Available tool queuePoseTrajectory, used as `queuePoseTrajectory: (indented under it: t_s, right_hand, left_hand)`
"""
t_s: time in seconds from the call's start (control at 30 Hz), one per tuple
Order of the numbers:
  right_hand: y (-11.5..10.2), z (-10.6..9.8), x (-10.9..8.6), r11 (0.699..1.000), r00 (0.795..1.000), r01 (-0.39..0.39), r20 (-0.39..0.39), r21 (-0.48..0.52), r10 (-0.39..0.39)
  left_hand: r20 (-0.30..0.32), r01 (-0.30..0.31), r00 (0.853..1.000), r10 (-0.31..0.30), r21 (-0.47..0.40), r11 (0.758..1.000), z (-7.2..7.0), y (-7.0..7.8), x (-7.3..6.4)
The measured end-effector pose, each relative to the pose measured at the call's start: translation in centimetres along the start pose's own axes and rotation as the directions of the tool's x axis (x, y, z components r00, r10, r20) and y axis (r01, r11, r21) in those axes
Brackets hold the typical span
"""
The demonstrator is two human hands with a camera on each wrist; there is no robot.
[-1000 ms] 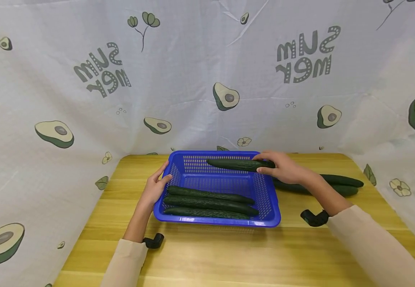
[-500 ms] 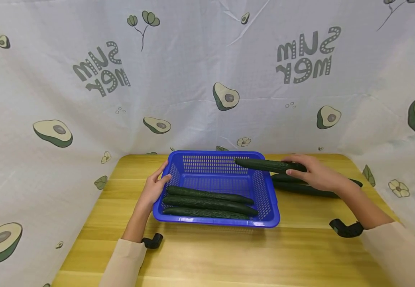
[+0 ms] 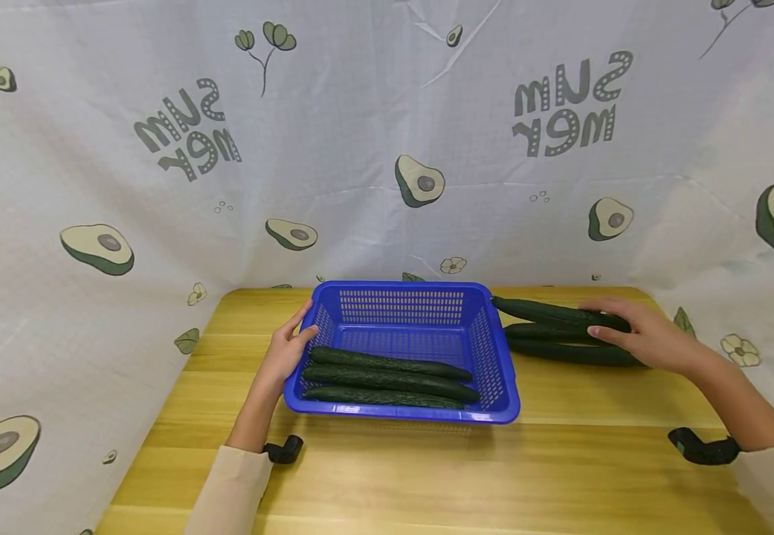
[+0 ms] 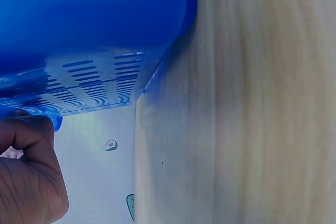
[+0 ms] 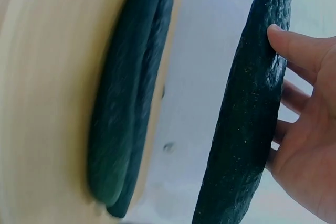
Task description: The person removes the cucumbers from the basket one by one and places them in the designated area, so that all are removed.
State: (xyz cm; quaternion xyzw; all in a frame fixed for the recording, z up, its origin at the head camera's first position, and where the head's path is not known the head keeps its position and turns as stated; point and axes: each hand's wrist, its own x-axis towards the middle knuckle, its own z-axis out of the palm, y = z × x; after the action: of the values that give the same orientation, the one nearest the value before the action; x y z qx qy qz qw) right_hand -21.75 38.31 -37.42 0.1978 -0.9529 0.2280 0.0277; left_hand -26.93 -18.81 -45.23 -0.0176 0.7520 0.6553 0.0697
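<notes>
My right hand [image 3: 647,336] holds a long dark green cucumber [image 3: 537,310] by its right part, raised to the right of the blue basket [image 3: 413,285]. In the right wrist view the thumb and fingers grip the bumpy cucumber [image 5: 241,114] from opposite sides. Below it, two more cucumbers [image 3: 554,351] lie side by side on the table, partly hidden by the hand. My left hand [image 3: 286,348] grips the basket's left rim, thumb on the rim. Three cucumbers [image 3: 389,377] lie parallel inside the basket along its near side.
The wooden table [image 3: 387,483] carries the basket in its middle. A pale curtain [image 3: 360,148] printed with avocados hangs behind the table and along both sides. Each wrist wears a black camera mount [image 3: 704,447].
My right hand has carried the cucumber rightward, from above the basket to over the two cucumbers on the table. The left hand and basket have stayed nearly still.
</notes>
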Motion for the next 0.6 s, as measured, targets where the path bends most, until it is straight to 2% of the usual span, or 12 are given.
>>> queuePoseTrajectory:
  t_s: [0.27, 0.47, 0.6]
  right_hand:
    - [3.0, 0.0, -2.0, 0.998, 0.999, -0.05, 0.019, -0.025, 0.05]
    - [5.4, 1.4, -3.2, 0.996, 1.0, -0.013, -0.027, -0.093, 0.011]
    - [6.4, 2.4, -3.8, 0.996, 1.0, -0.003, -0.028, -0.087, 0.0]
  left_hand:
    - [-0.007, 0.007, 1.0, -0.007, 0.011, 1.0, -0.3, 0.2, 0.0]
    - [-0.003, -0.003, 1.0, 0.003, 0.017, 1.0, -0.2, 0.1, 0.1]
    - [-0.005, -0.008, 1.0, 0.008, 0.026, 1.0, -0.1, -0.1, 0.2]
